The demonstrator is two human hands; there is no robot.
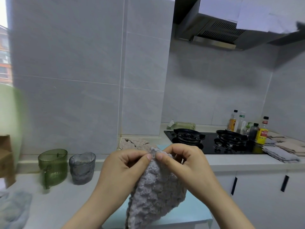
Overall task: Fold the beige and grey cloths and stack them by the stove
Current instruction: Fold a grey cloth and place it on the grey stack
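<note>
At 6 o'clock, closest in, both hands are raised. The left hand (pixel 127 164) and right hand (pixel 183 161) each pinch the top corner of the grey cloth (pixel 156 195) btwn thumb and forefinger, thumbs nearly touching. The cloth hangs down from the pinch, and its lower end is cut off by the bottom of the view.

Under it lies a pale blue mat (pixel 194 214) w/ its front edge showing near the bottom. How far back it runs is hidden by hands + cloth.

At 8 o'clock a bluish cloth (pixel 13 207) lies crumpled, blurred and partly out of view. Bare tabletop (pixel 66 195) btwn it and the hands leaves open room on the left.

At 9 o'clock a green cup (pixel 53 166) and a grey cup (pixel 82 167) stand side by side, just apart, near the wall ledge. A cardboard box (pixel 5 159) at the far left is cut off.

Just beyond the fingers, a second nubbly cloth (pixel 133 143) lies crumpled in the wall corner, partly hidden, colour hard to tell.

At 3 o'clock the stove (pixel 208 142), w/ two burners, sits in the tabletop. Bottles (pixel 262 131) crowd its far right corner. Right of the stove, folded beige and grey cloths (pixel 280 154) lie overlapping, partly cut off by the right edge.

At 1 o'clock the range hood (pixel 222 30) hangs over the stove, blurred on its right.
</note>
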